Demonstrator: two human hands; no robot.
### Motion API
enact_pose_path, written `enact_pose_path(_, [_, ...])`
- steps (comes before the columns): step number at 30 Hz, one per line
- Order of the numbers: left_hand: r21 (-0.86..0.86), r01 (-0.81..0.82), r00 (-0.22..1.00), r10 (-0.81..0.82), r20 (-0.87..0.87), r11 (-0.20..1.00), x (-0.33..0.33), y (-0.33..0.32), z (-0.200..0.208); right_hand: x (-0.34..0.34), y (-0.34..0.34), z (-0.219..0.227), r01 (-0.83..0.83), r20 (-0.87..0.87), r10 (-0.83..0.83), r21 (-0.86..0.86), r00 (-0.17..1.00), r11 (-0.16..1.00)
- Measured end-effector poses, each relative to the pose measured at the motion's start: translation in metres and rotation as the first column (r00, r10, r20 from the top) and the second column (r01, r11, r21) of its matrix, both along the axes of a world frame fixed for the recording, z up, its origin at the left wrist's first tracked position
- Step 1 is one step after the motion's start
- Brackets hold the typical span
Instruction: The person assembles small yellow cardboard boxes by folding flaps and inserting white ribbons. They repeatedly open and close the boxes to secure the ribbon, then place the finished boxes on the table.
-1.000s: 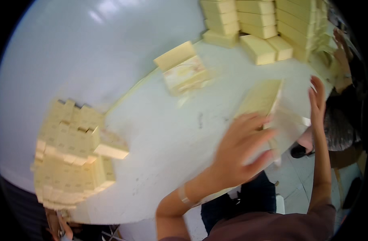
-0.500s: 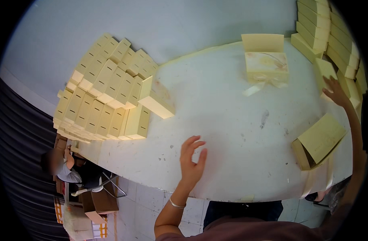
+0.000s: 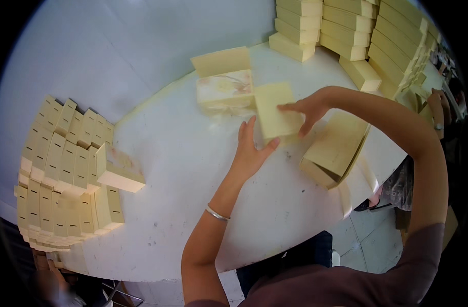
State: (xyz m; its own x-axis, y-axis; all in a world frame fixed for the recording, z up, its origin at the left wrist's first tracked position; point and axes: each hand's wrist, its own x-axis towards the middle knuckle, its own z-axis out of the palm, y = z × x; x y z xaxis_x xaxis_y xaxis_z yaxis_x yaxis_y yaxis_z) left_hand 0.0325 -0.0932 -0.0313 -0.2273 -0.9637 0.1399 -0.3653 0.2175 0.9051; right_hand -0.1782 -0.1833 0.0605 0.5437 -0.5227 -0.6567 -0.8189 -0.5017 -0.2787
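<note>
A plain cream cardboard box (image 3: 275, 110) is over the middle of the table, a little blurred. My right hand (image 3: 311, 108) grips it by its right side, fingers across the top and thumb lower down. Beside its near left corner is my left hand (image 3: 250, 153), fingers spread and the thumb close to the edge; whether it touches is unclear. Just left of the held box stands a lidded box (image 3: 224, 86) with its flap up, a floral print and a pale ribbon. Near my right forearm lies another cream box (image 3: 336, 148), its lid slightly raised and ribbons trailing.
Cream boxes with dark slots form a stack (image 3: 65, 163) at the left, one box (image 3: 120, 176) jutting from it. Tall stacks (image 3: 346, 30) of similar boxes line the far right. Another person's arm (image 3: 438, 107) shows at the right edge. The white table (image 3: 193, 204) curves toward me.
My right hand has brought a cream box from the right-hand stacks to the middle. My left hand has moved forward toward it. The view has turned right.
</note>
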Motion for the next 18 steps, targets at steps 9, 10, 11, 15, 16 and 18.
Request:
enact_pose_path(9, [-0.234, -0.066, 0.678, 0.216, 0.703, 0.970, 0.086, 0.119, 0.034, 0.042, 0.174, -0.003, -0.339, -0.006, 0.393, -0.516, 0.920, 0.787])
enact_pose_path(10, [-0.251, -0.110, 0.598, 0.266, 0.756, 0.962, 0.083, 0.128, 0.037, 0.034, 0.188, -0.009, -0.406, -0.157, 0.439, -0.721, 0.885, 0.561])
enact_pose_path(11, [-0.271, -0.150, 0.512, 0.309, 0.802, 0.951, 0.079, 0.135, 0.037, 0.031, 0.195, -0.020, -0.413, -0.291, 0.315, -0.789, 0.904, 0.455])
enact_pose_path(15, [-0.190, -0.201, 0.545, 0.271, 0.793, 0.961, 0.066, 0.137, 0.036, 0.004, 0.169, -0.062, -0.427, -0.465, 0.038, -0.773, 0.884, 0.470])
enact_pose_path(16, [-0.176, -0.162, 0.615, 0.239, 0.752, 0.971, 0.070, 0.136, 0.037, -0.009, 0.162, -0.064, -0.418, -0.468, 0.009, -0.780, 0.884, 0.466])
enact_pose_path(18, [-0.182, -0.063, 0.696, 0.174, 0.697, 0.981, 0.079, 0.136, 0.037, -0.034, 0.148, -0.065, -0.383, -0.508, -0.110, -0.759, 0.854, 0.527])
